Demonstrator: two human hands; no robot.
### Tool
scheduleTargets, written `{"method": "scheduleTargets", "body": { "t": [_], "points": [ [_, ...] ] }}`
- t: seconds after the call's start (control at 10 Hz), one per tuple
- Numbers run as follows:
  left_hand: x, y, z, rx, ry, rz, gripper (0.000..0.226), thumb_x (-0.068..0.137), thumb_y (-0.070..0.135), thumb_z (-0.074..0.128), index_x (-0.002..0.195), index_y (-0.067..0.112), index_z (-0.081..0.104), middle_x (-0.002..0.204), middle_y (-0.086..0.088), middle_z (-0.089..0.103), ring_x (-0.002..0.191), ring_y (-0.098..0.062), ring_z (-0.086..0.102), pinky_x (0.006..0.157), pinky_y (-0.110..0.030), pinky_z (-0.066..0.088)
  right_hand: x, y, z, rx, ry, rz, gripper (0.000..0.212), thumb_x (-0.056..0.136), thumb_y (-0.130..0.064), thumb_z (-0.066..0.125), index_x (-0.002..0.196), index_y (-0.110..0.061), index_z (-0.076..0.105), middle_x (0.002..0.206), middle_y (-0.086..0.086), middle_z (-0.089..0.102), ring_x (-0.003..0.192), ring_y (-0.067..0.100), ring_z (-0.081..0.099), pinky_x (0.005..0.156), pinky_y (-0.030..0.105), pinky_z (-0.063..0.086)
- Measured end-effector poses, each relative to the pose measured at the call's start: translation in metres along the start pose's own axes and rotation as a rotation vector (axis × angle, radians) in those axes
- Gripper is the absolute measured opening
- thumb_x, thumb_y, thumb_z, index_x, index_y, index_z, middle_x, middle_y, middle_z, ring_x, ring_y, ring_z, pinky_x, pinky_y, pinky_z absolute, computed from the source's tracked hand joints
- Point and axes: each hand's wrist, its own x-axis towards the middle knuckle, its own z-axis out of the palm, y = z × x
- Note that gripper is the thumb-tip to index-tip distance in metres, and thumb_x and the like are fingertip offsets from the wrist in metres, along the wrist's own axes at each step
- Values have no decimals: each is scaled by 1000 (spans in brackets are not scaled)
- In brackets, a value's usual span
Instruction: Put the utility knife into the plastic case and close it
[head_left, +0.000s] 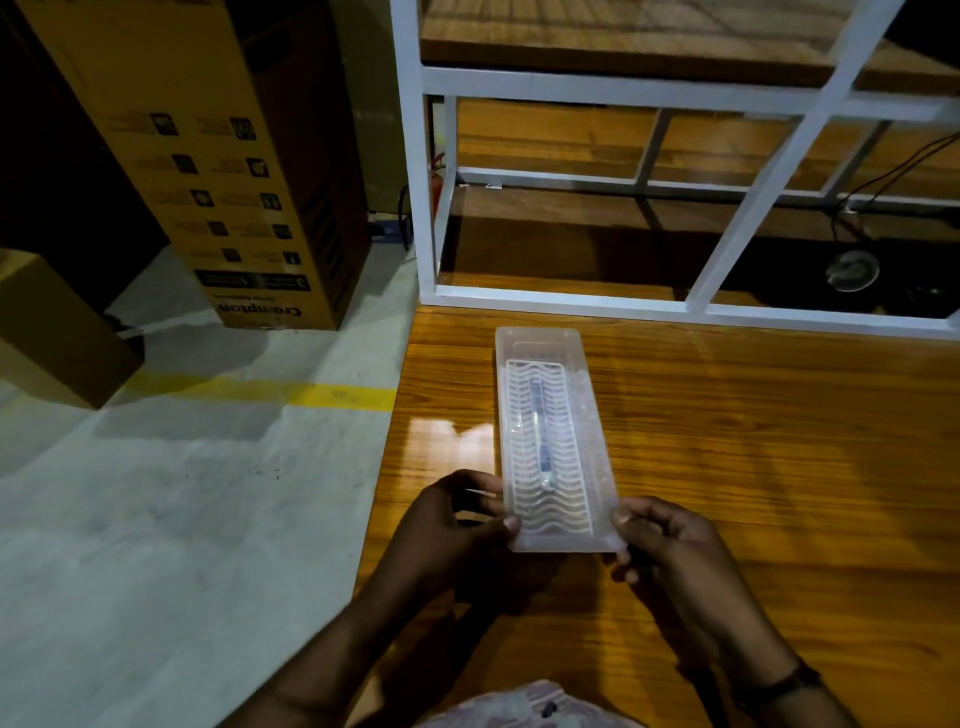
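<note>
A long translucent plastic case lies lengthwise on the wooden table, its lid with a wavy rib pattern down over it. Through the lid I see the utility knife, a slim dark and silvery shape lying along the middle of the case. My left hand pinches the near left corner of the case, thumb on top. My right hand grips the near right corner the same way. Whether the lid is fully latched I cannot tell.
A white metal frame with shelves stands on the table just behind the case. Left of the table is grey floor with a yellow line, a tall cardboard box and a smaller box. Black cables hang at the far right.
</note>
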Motion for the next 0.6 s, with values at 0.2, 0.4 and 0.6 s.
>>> {"method": "scheduleTargets", "body": {
  "t": [0.2,0.4,0.6],
  "points": [
    [-1,-3,8,-23,40,32,27,86,12,81,107,23,67,100,-2,75,86,-19,78,70,-36,63,3,1,8,7,20,-47,11,95,-3,61,99,0,70,57,10,60,47,18,45,38,20,38],
    [-1,-5,10,-26,65,38,27,85,15,82,104,27,69,98,-2,76,89,-18,78,74,-36,65,6,4,7,-44,63,-55,8,94,-5,64,99,-3,70,64,19,59,51,23,48,50,28,39],
    [3,1,6,1,137,71,25,76,22,84,96,33,74,92,3,78,81,-19,76,81,-50,65,13,-5,13,-397,210,-265,16,87,-17,74,102,-20,69,88,4,76,80,21,71,75,40,58]
  ]
}}
